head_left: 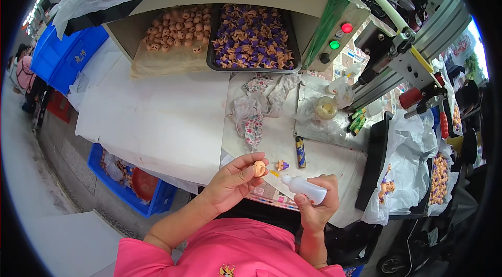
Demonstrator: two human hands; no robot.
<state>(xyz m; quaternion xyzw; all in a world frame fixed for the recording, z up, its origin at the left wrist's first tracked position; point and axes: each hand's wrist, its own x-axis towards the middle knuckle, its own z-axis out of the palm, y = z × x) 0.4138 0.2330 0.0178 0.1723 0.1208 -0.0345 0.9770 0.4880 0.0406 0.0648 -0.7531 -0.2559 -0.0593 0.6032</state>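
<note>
My left hand (234, 182) pinches a small peach-coloured doll head (259, 169) between thumb and fingers. In my right hand (319, 204) is a white squeeze bottle (307, 189), tilted so its thin yellow nozzle (274, 173) points at the head; whether the tip touches it I cannot tell. On the table just beyond the nozzle lies a small purple and peach doll body (282, 165). A dark blue and yellow tube (300, 152) lies a little farther off to the right.
A shelf box holds a pile of doll heads (180, 26) and a black tray (210, 62) of purple doll bodies. Crumpled floral cloth (253, 120) lies mid-table. A metal plate (314, 133) and press (397, 68) stand right, beside a black lined tray (372, 172).
</note>
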